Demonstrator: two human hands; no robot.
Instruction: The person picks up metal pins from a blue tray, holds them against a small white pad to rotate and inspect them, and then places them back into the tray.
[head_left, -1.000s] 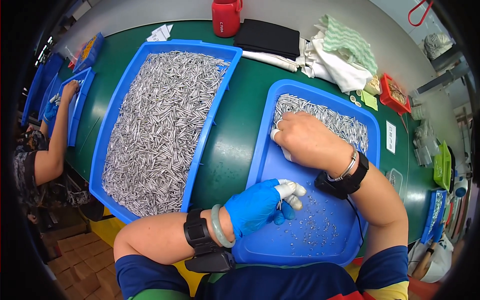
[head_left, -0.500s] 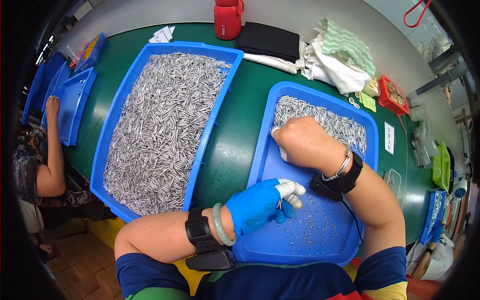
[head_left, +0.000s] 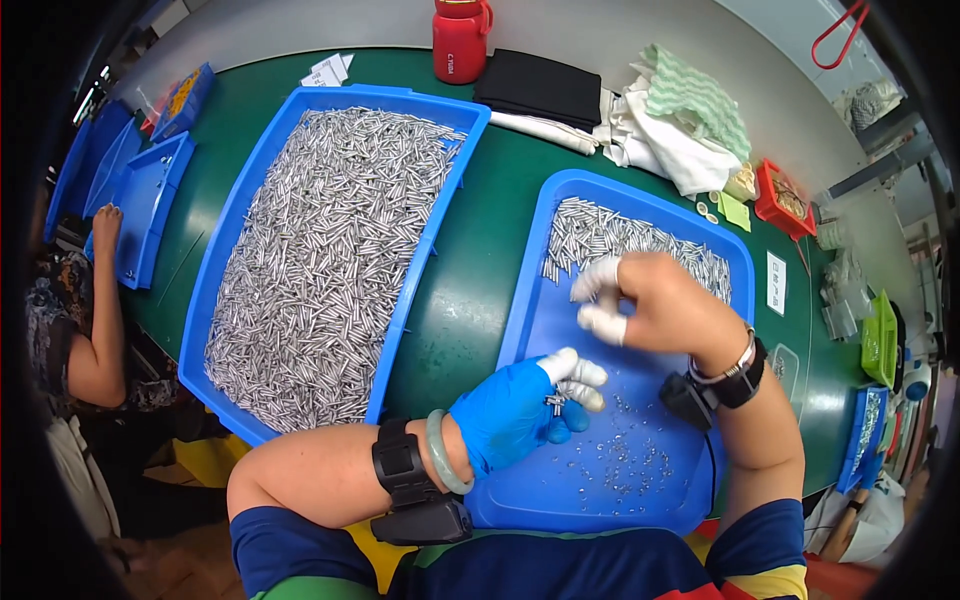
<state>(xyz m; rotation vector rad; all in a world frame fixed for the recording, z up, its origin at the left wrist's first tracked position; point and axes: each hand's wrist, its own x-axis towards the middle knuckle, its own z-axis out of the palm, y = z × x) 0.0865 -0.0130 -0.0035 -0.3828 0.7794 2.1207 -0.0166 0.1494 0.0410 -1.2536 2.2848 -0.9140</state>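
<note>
My left hand (head_left: pixel 505 412), in a blue glove with white finger cots, is closed around a few small silver metal pins (head_left: pixel 555 403) over the near left part of the right blue tray (head_left: pixel 540 350). Above that tray's middle, my right hand (head_left: pixel 665 305) has its white-capped thumb and forefinger apart, with nothing visible between them. Many silver pins (head_left: pixel 610 235) lie along the tray's far side. Small shiny bits (head_left: pixel 625 455) are scattered across its near floor. To the left stands a larger blue tray (head_left: pixel 405 330) heaped with similar pins (head_left: pixel 330 250).
A red bottle (head_left: pixel 460 45), folded black cloth (head_left: pixel 540 85) and white cloths (head_left: pixel 670 135) line the back of the green table (head_left: pixel 470 240). A red box (head_left: pixel 783 200) sits at the far right. Another person's arm (head_left: pixel 103 300) is at the left, beside a blue tray (head_left: pixel 150 210).
My right hand has moved down and right, away from the far pins, and its thumb and forefinger have spread. The left hand stays nearly in place; pins now show in its fingers.
</note>
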